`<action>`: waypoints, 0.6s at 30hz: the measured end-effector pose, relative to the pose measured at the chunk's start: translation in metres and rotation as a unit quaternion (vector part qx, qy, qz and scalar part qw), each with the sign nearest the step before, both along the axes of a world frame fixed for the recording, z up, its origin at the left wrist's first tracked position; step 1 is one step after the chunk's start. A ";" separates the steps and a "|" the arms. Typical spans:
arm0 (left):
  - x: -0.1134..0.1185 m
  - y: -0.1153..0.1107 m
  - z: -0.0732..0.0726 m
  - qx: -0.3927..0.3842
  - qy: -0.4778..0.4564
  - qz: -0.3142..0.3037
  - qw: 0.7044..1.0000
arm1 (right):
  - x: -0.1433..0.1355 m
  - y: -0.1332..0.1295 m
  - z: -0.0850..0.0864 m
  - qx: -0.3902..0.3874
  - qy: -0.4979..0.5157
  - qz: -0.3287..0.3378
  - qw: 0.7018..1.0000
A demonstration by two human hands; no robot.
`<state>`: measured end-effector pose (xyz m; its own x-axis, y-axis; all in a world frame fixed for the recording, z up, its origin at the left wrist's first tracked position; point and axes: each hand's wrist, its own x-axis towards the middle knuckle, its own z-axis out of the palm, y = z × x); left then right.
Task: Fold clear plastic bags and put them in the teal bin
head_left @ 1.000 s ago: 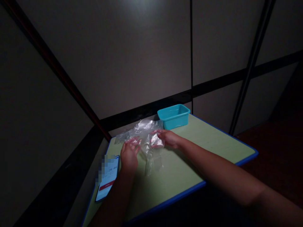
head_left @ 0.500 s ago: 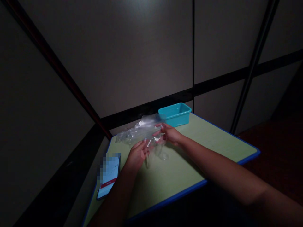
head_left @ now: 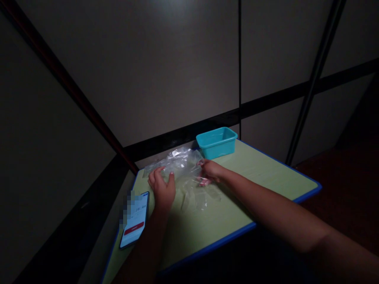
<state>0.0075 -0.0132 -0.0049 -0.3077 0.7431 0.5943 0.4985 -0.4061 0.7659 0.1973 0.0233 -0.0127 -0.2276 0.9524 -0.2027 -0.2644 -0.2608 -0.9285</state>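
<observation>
Clear, crinkled plastic (head_left: 180, 161) lies across the back left of the green table (head_left: 266, 173), with thinner clear pieces (head_left: 201, 199) spread toward the front. My left hand (head_left: 162, 187) is at the plastic's left side, thumb and fingers apart, holding nothing. My right hand (head_left: 211, 171) is closed on the clear plastic at its right side, just in front of the turquoise bin. Some of its fingertips show pink through the film. Whether the clear plastic is one sheet or several pieces I cannot tell.
A turquoise bin (head_left: 217, 149) stands at the table's back edge. A phone with a lit screen (head_left: 134, 221) lies at the left edge, close to my left forearm. Blue edging (head_left: 225, 242) rims the table, and a panelled wall (head_left: 177, 79) rises behind it.
My left hand has let go of the plastic, moved left and opened. The clear film between the hands has dropped and spread on the table. My right hand stays near the same place.
</observation>
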 end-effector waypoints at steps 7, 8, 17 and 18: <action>0.014 -0.009 -0.023 -0.112 0.309 -0.105 0.939 | -0.005 -0.007 -0.001 -0.016 -0.077 0.110 0.991; 0.014 -0.009 -0.027 -0.139 0.299 -0.131 0.935 | -0.006 -0.008 -0.003 -0.011 -0.086 0.137 0.987; 0.008 -0.013 -0.028 -0.284 0.395 -0.220 0.845 | 0.009 -0.006 0.010 0.101 -0.340 0.014 0.935; 0.007 -0.014 -0.026 -0.290 0.418 -0.228 0.830 | 0.013 -0.004 0.013 0.152 -0.375 -0.068 0.912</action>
<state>0.0145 -0.0271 -0.0307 0.4229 0.9053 -0.0401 0.8505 -0.3813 0.3624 0.2103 0.0195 -0.0002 -0.0082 0.9997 0.0250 0.4630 0.0260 -0.8860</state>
